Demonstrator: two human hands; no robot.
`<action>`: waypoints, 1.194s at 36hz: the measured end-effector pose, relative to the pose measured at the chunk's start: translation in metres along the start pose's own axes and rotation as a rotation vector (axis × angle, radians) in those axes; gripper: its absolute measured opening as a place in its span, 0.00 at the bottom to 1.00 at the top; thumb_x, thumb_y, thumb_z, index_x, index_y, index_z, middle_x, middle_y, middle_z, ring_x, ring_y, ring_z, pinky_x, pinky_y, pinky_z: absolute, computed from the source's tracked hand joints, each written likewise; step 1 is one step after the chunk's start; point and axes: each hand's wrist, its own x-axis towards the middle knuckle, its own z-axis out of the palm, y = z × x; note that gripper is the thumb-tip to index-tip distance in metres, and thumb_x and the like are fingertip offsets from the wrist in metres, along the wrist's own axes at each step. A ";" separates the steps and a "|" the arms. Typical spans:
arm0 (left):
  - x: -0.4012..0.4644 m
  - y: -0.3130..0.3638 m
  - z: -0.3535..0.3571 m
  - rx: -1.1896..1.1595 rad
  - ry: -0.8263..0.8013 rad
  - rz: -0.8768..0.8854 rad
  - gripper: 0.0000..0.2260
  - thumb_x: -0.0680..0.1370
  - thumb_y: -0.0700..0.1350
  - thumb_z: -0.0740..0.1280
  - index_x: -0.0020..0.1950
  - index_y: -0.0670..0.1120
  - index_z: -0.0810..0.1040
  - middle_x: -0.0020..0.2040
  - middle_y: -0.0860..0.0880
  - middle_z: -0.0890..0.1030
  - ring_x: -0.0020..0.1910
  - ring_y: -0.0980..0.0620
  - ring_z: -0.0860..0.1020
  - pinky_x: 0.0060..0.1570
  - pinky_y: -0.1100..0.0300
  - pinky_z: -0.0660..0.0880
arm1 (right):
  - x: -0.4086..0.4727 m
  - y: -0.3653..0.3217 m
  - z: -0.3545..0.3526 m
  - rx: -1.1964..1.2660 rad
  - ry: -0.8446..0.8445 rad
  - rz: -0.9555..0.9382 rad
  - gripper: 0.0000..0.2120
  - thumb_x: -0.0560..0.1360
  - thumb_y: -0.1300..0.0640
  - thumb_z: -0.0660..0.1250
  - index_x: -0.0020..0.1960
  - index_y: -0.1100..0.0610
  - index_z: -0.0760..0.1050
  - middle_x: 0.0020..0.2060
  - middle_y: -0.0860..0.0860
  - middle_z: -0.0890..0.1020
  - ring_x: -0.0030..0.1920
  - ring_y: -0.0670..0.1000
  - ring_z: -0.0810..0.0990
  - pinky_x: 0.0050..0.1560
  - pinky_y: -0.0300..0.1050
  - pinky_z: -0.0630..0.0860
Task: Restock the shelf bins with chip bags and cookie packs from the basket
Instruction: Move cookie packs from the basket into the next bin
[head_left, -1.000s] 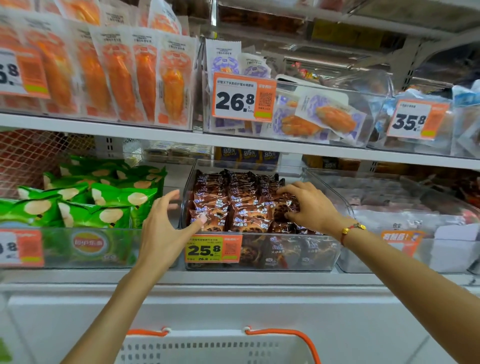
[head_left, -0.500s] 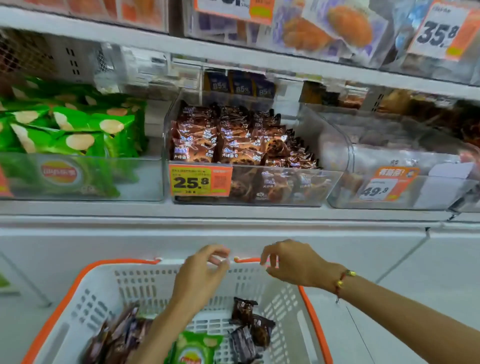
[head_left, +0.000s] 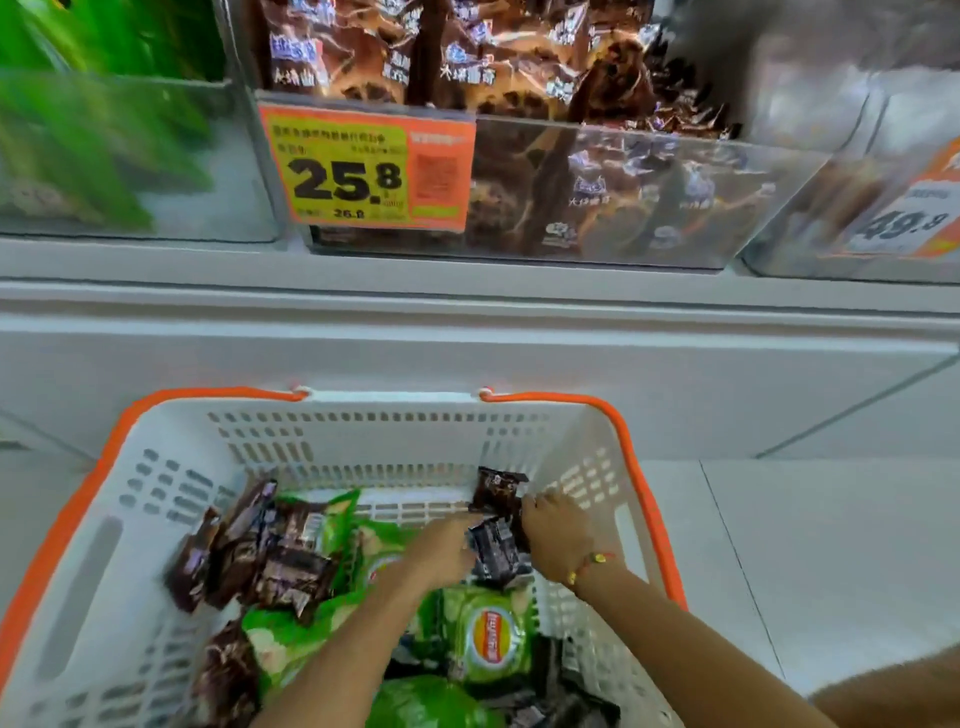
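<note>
Both hands are down in the basket (head_left: 587, 431), low in the frame, working the far right corner where a few dark cookie packs (head_left: 496, 543) lie loose on the white slatted floor. The right hand (head_left: 556, 530) has its fingers curled over the upper pack, which leans against the basket wall, and looks to be gripping it; the left hand (head_left: 441, 545) presses in from the other side against the lower packs, though whether its fingers have closed on one I cannot tell, since the packs hide them. Coming in from both sides looks like a way to gather several small packs at once. More brown cookie packs sit heaped at centre left of the basket, mixed with green chip bags (head_left: 491, 642), one showing a red-and-yellow round logo too blurred to read. At the top centre, the clear cookie bin (head_left: 649, 208) is already piled above its front wall with matching brown packs; its yellow-and-orange price tag (head_left: 363, 174) reads 25.8, with a smaller 26.8 beneath. At upper right another tag (head_left: 909, 223) reads 49.9. At upper left, a bin of green bags (head_left: 78, 156) is smeared by motion.
</note>
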 end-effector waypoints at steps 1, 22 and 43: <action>0.003 0.000 0.007 0.044 -0.016 0.010 0.26 0.79 0.39 0.62 0.76 0.52 0.62 0.73 0.45 0.68 0.65 0.46 0.73 0.62 0.56 0.71 | 0.001 -0.001 0.005 -0.021 0.006 0.002 0.19 0.78 0.62 0.61 0.68 0.64 0.63 0.64 0.60 0.72 0.65 0.59 0.68 0.63 0.51 0.68; -0.027 0.029 -0.031 -0.143 0.094 0.061 0.21 0.75 0.38 0.69 0.68 0.48 0.73 0.64 0.51 0.75 0.62 0.51 0.74 0.58 0.59 0.71 | 0.007 0.003 -0.044 0.555 0.029 0.096 0.12 0.72 0.61 0.67 0.54 0.63 0.78 0.50 0.59 0.81 0.51 0.59 0.80 0.46 0.46 0.76; -0.143 0.096 -0.145 -0.847 0.611 0.390 0.12 0.75 0.36 0.69 0.55 0.48 0.76 0.44 0.56 0.81 0.45 0.60 0.81 0.38 0.75 0.72 | -0.112 0.035 -0.252 1.254 0.024 -0.117 0.16 0.80 0.49 0.61 0.62 0.58 0.75 0.55 0.55 0.81 0.47 0.51 0.82 0.48 0.41 0.79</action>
